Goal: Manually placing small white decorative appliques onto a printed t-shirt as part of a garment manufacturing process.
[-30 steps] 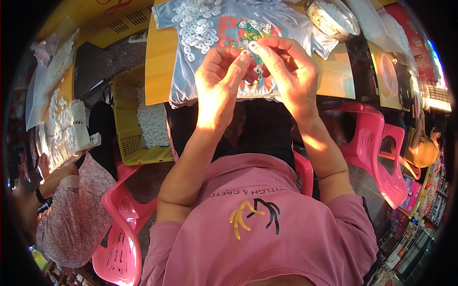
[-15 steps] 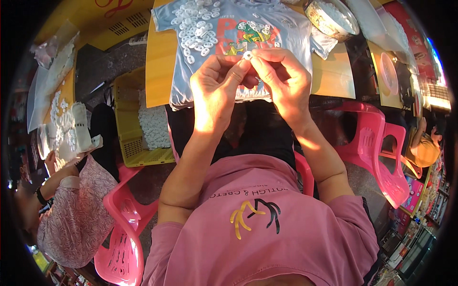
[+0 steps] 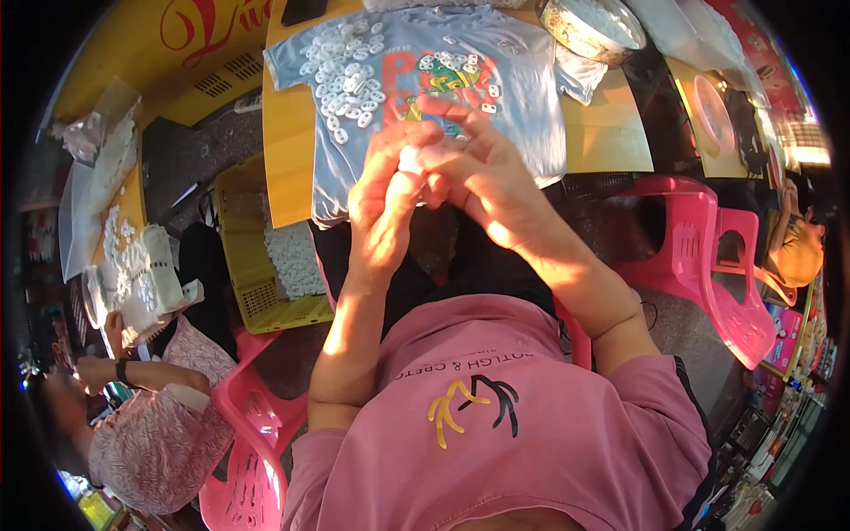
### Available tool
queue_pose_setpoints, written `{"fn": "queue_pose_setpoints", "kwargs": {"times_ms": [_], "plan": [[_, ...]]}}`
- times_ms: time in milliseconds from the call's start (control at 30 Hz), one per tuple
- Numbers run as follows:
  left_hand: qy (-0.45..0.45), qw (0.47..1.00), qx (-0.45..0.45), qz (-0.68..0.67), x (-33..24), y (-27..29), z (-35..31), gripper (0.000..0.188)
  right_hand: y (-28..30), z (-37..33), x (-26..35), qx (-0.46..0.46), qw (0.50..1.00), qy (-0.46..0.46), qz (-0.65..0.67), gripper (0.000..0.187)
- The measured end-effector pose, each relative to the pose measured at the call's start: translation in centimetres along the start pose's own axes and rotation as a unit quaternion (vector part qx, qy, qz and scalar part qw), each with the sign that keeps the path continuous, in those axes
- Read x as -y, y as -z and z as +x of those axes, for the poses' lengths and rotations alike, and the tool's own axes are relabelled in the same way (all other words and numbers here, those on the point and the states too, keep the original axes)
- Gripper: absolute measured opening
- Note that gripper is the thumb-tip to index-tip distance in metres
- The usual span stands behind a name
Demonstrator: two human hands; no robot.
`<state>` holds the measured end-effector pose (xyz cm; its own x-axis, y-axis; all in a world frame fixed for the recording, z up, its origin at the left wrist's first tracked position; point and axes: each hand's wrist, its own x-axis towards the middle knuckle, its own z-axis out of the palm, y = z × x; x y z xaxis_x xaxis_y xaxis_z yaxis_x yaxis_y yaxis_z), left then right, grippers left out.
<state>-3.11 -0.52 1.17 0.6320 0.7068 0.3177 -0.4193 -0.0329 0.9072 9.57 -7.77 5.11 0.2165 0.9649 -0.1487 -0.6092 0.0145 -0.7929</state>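
Loose white pieces (image 3: 352,84) upper left, closer to my left hand (image 3: 382,195)
left fingers (image 3: 404,186) look pinched on a small piece (image 3: 409,159), long axis hidden; right hand (image 3: 482,173) overlaps, can't tell its grip

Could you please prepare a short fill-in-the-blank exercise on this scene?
1. The left hand and right hand are held close ____.
2. The larger group of white pieces lies on the ____ half of the blue shirt, as the person sees it.
3. The patterned bowl stands to the ____ of that group.
4. The plastic chair at the picture's right is ____.

Missing words: together; left; right; pink.
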Motion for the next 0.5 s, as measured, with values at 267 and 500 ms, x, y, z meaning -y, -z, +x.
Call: {"fn": "queue_pose_setpoints", "kwargs": {"times_ms": [267, 500], "plan": [[0.019, 0.995, -0.001, -0.097, -0.5, 1.3, -2.4, 0.042, -2.1, -0.3, -3.1, 0.036, 0.997, -0.007, 0.062, 0.067], [-0.067, 0.995, -0.028, -0.067, 0.3, 3.3, -3.8, 0.035, -3.0, 0.1, -5.4, 0.092, 0.992, -0.005, 0.084, 0.069]]}}
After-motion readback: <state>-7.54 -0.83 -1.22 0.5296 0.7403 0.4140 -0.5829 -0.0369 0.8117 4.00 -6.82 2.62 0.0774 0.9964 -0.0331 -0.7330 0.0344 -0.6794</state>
